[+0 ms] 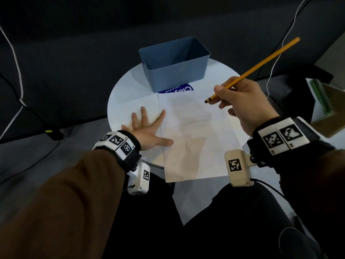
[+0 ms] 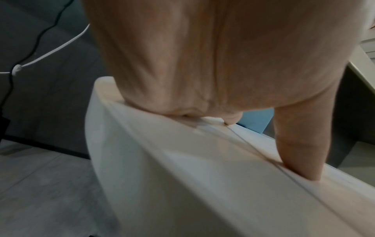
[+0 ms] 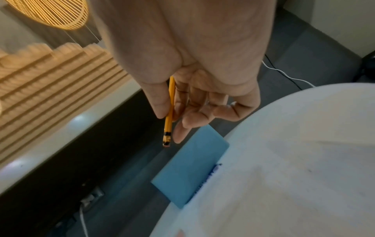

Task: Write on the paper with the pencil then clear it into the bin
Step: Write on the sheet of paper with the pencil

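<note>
Brown sleeves (image 1: pixel 65 193) end in black wristbands (image 1: pixel 130 144) carrying white marker tiles (image 1: pixel 280 137) and cabled white camera boxes (image 1: pixel 238 169).

The head view looks down from above the round table (image 1: pixel 128 85), blue bin (image 1: pixel 175 75) at twelve o'clock; both wrist views, close under the palms, share that table and bin.

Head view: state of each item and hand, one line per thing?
paper: flat on the table, near edge overhanging.
pencil: held above the paper, banded end down, not touching it.
bin: upright at the table's far side, looks empty.
left hand: flat, fingers spread, pressing the paper's left edge.
right hand: pinching the pencil.
table: round, white.
</note>
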The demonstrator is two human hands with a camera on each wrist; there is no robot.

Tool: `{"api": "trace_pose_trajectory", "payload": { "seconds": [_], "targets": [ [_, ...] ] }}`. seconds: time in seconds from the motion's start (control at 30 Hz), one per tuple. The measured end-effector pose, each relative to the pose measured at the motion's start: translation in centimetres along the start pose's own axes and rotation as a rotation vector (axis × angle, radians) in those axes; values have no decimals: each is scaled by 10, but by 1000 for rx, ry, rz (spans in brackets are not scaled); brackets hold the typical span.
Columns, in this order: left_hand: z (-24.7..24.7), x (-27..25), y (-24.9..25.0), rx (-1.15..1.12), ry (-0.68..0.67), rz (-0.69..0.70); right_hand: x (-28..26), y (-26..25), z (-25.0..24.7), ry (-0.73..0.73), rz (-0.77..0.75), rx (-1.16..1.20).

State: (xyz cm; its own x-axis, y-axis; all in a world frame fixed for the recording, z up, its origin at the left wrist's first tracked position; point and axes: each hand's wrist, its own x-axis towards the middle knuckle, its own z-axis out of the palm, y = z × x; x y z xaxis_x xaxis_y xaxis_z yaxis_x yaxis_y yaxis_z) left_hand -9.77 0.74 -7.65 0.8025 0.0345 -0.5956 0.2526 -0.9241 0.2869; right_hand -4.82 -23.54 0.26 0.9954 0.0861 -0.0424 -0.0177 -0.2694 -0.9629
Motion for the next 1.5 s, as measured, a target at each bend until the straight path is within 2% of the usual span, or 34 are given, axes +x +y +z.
{"api": "trace_pose_trajectory", "payload": {
  "seconds": [0.33,0.67,1.5],
  "targets": [
    [1,1,-2,-48,35,-5,5,60,14,7,161,-40],
    [3,-2,-2,-10,5,19,3,69,16,-21,189,72],
    [6,-3,3,-9,38,-16,0,76,9,-70,161,123]
  ]
}}
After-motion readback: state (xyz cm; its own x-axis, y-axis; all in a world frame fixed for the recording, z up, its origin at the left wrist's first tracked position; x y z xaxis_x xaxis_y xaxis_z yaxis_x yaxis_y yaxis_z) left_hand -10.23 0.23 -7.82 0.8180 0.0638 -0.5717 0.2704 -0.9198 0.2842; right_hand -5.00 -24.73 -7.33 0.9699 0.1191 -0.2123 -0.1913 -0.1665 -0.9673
